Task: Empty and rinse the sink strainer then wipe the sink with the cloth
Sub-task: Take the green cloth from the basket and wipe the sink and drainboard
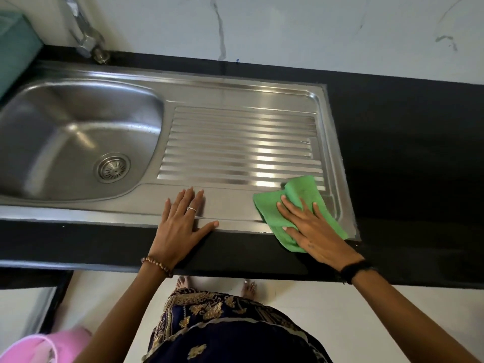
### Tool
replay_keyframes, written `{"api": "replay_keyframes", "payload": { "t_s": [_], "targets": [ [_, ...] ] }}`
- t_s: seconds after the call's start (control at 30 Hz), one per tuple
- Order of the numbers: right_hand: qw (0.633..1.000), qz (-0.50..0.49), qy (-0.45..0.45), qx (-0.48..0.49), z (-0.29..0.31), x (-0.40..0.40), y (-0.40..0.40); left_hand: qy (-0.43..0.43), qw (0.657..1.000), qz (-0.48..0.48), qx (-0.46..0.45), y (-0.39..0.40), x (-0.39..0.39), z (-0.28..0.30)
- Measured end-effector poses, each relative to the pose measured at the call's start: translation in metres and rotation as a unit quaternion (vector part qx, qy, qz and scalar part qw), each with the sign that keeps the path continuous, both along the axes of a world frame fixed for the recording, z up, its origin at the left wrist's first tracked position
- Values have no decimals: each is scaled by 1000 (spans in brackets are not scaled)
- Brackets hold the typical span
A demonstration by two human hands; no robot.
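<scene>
Sink: stainless steel unit (235, 95) set into a black counter (406, 142); basin at left, ribbed drainboard (241, 145) at right.
Strainer: round perforated strainer (113, 167) seated in the drain at the basin floor, toward its near side; whether any debris lies in it is hard to judge at this size.
Cloth: green cloth (303, 195), folded and rumpled, lying over the near right corner of the drainboard and lapping onto the counter edge.
Right hand: right hand (311, 231) laid flat on the cloth, fingers straight and spread, pressing it down; a dark band sits at the wrist.
Left hand: left hand (183, 218) flat on the bare near rim of the sink, fingers extended, thumb out to the right, holding nothing; a ring and a beaded bracelet are worn. It lies left of the cloth, apart from it.
Tap: metal tap (87, 40) at the far left, behind the basin.
Wall: pale marbled wall (288, 27) behind the counter.
</scene>
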State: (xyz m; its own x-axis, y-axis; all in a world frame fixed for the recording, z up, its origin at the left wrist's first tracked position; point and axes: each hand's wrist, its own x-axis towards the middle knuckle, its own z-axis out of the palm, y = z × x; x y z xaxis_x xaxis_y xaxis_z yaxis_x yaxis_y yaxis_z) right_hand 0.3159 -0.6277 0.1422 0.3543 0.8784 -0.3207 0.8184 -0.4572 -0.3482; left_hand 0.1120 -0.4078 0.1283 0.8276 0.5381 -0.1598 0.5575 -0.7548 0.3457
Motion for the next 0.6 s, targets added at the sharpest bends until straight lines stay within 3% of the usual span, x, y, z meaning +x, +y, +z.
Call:
{"api": "replay_keyframes", "payload": {
  "t_s": [0.37, 0.47, 0.6],
  "targets": [
    [973, 225, 31, 30, -8, -111, 205, 6, 971, 232, 49, 50, -56, 10],
    [969, 240, 51, 43, -7, -113, 210, 20, 964, 263, 31, 59, -63, 7],
    [968, 207, 115, 76, -3, -85, 159, 48, 968, 246, 31, 63, -70, 2]
  ]
}}
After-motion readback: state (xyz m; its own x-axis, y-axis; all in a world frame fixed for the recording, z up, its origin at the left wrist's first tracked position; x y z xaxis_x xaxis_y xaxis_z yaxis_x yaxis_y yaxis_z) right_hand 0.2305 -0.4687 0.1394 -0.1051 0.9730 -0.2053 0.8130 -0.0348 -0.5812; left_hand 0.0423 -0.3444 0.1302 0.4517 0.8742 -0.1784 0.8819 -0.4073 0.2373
